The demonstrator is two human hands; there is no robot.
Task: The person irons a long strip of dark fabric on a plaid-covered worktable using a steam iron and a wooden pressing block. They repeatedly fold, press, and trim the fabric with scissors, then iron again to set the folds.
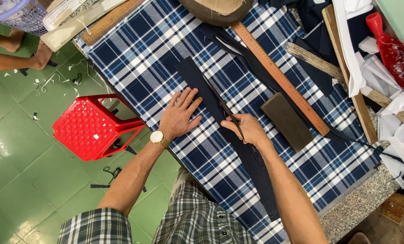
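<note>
Nearest the camera we see our own checked shirt (197, 217) and two bare forearms reaching out over the plaid-covered table (134, 63). Our right hand (247, 129) is clenched around the handles of a pair of scissors (222, 104), whose blades point away from us, up along a long dark fabric strip (197, 86). That strip is the thing to watch: its long axis runs diagonally, from near the table's close edge by our right elbow up toward the far left part of the cloth, and the scissors lie along the same line, on its right edge. Our left hand (179, 115), with a wristwatch (157, 137) on it, lies flat and spread with fingers released, pressing the cloth just left of the strip, fingertips touching it. So the right hand is the one on the strip itself, and the left steadies beside it. A wooden ruler (281, 79) and a dark block (287, 121) lie to the right, well apart from the blades, and a red stool (86, 129) stands on the floor off the left edge
</note>
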